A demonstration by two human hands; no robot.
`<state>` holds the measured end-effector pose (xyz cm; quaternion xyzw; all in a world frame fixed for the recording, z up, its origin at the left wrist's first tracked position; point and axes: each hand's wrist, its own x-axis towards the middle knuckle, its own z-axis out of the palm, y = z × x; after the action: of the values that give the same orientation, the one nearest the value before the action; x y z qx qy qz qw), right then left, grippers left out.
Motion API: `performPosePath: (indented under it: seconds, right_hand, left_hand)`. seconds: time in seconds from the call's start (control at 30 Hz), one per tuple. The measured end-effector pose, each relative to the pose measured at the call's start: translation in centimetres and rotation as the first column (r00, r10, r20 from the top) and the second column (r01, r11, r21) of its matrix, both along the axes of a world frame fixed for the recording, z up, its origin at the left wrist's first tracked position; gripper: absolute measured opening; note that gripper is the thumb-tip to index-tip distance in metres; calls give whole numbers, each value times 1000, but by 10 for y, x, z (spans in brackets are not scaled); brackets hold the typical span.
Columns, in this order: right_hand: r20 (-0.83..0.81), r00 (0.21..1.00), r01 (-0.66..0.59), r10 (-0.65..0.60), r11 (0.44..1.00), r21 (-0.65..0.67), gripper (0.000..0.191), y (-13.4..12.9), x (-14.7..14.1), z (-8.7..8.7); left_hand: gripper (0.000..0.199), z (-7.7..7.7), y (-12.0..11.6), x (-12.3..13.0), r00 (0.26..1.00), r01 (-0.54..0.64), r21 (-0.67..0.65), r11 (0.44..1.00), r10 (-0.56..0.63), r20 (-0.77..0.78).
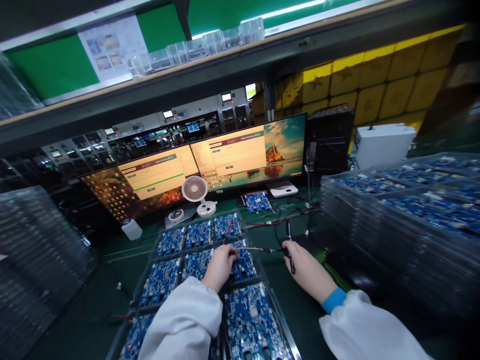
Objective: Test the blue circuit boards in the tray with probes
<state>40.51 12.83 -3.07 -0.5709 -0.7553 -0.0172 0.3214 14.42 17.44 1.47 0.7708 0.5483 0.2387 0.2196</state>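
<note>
My left hand [221,265] is closed over a blue circuit board in the tray, its fingertips pinching the end of a thin cable [251,248]. The cable runs right toward a black connector near my other hand. My right hand [303,265] is closed around a dark pen-like tool [289,235], held roughly upright to the right of the tray. Several blue circuit boards [253,320] lie in the compartments of the clear tray [279,320] under and around my left hand.
Behind the tray stand two monitors [247,152], a small white fan [195,190] and a tape roll [176,215]. Stacked trays with boards [393,235] rise at the right; more stacked trays [33,260] stand at the left. A shelf [225,62] crosses above.
</note>
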Motion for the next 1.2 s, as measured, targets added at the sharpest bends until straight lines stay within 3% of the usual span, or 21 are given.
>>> performPosePath:
  seconds: [0.33,0.9,1.2]
  right_hand:
    - [89,996,38,-28,993,-111,23,-4,1,6]
    - [130,990,76,-52,980,-186,23,-4,4,3]
    - [169,984,87,-55,978,-188,24,-6,2,7]
  left_hand:
    - [19,-22,9,5,994,-30,4,1000,29,109]
    - [22,-12,2,13,998,35,20,999,-34,-45]
    - [21,-13,-1,14,995,4,-9,1000,-5,-101]
